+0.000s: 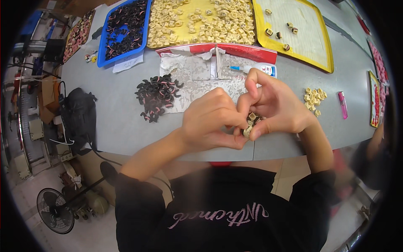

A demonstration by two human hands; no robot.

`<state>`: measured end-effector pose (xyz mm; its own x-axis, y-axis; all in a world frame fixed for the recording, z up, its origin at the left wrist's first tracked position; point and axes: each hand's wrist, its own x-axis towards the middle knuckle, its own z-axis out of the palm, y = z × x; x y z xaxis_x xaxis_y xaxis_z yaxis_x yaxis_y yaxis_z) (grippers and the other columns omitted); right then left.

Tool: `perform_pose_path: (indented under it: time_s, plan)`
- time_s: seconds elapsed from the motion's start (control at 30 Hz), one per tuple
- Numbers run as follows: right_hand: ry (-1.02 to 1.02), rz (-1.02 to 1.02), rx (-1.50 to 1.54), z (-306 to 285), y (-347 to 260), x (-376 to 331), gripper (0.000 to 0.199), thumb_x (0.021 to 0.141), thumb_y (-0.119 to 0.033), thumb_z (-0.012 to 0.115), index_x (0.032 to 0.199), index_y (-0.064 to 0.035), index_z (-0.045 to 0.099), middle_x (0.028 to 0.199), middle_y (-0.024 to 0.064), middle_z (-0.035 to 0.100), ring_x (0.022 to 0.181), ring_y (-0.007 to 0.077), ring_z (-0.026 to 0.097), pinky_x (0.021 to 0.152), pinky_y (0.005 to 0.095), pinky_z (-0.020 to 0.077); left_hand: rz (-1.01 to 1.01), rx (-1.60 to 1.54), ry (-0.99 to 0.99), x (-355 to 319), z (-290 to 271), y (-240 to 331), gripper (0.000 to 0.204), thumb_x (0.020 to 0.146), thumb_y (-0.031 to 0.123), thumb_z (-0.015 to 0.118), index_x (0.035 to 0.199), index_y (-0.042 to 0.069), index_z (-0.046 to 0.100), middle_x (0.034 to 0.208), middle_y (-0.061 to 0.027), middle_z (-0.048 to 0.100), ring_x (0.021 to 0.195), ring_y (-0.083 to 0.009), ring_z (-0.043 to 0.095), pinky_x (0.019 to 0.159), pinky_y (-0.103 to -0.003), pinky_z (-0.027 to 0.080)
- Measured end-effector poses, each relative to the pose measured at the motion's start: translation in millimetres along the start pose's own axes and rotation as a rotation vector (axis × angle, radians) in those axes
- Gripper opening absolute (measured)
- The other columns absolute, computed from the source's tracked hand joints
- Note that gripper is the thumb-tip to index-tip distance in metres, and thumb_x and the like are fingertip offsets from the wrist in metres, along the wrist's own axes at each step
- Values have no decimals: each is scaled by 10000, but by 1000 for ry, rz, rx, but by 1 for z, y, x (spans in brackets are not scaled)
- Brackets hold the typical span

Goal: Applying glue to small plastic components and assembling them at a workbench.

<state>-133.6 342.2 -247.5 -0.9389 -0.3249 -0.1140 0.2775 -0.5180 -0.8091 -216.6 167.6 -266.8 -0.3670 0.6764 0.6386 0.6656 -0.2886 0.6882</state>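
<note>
Over the front of the grey table, my left hand and my right hand meet with fingers closed. Between their fingertips is a small cream-and-dark figure piece, partly hidden by the fingers. Left of my hands lies a loose heap of black curved pieces with pink parts. To the right sits a small pile of cream hollow pieces. Beyond my hands, a glue bottle with a blue-and-clear tip lies on its side on a glue-stained sheet.
A blue tray of black pieces, a yellow tray of cream pieces and another yellow tray with several assembled pieces line the back. A pink pen-like tool lies at right. A black bag and a fan are at left.
</note>
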Motion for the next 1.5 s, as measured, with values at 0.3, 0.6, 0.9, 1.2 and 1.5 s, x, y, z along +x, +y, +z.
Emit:
perform_pose_path:
  time_s: [0.3,0.6,0.9,1.2,1.5]
  plan:
    - [139,-185,-1133,-8,-23,-12,243,678,-4,694,808,-29,490,821,88,526,785,255,525,720,316,432,-125,631,-189,30,-54,-18,370,555,213,823,775,42,580,748,-55,536,685,-225,526,587,-306,420]
    - [22,-191,-1339,-3,-12,-9,219,706,-43,674,830,-23,494,853,117,495,859,314,503,733,386,433,-740,878,-346,17,-70,0,275,625,184,782,670,33,556,694,-70,537,691,-244,552,593,-370,432]
    - [333,-304,-1487,-15,-24,-9,234,751,-92,686,895,-25,515,907,120,506,892,309,510,771,365,433,-764,867,-289,16,-69,-4,239,621,149,786,680,24,592,727,-80,559,706,-245,567,613,-365,448]
    - [467,-271,-1642,-24,-28,-13,298,728,-92,707,941,-21,511,953,109,504,921,292,509,783,370,439,-760,807,-296,15,-69,-7,178,644,130,754,717,18,636,750,-77,584,716,-230,583,635,-349,463]
    - [491,-205,-1740,-20,-20,-10,342,703,-107,724,958,-32,509,911,103,505,889,286,533,744,376,443,-680,719,-192,18,-65,-11,188,654,78,714,741,4,564,757,-74,539,719,-210,567,639,-322,468]
